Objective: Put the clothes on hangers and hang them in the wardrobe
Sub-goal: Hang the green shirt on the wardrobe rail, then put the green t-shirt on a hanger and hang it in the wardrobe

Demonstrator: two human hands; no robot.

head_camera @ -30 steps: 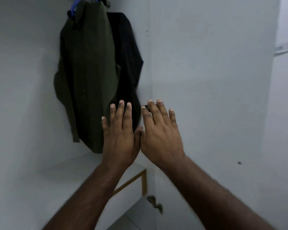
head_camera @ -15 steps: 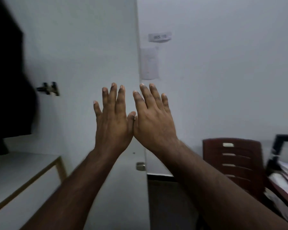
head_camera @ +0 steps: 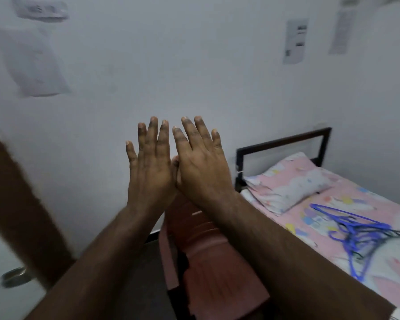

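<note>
My left hand [head_camera: 150,162] and my right hand [head_camera: 200,161] are raised side by side in front of me, backs toward the camera, fingers straight, thumbs touching, holding nothing. A tangled pile of blue and black hangers [head_camera: 360,232] lies on the pink bed sheet [head_camera: 379,204] at the right, well away from both hands. No clothes and no wardrobe interior are in view.
A dark red plastic chair [head_camera: 208,257] stands below my forearms, beside the bed. A pillow [head_camera: 289,183] lies at the dark bed headboard [head_camera: 284,140]. A brown door edge [head_camera: 21,204] with a metal handle [head_camera: 14,276] is at the left. Papers [head_camera: 296,40] hang on the white wall.
The view has swung right, away from the wardrobe and its hung green and black garments, to the wall, chair and bed. Both hands stayed raised together and empty.
</note>
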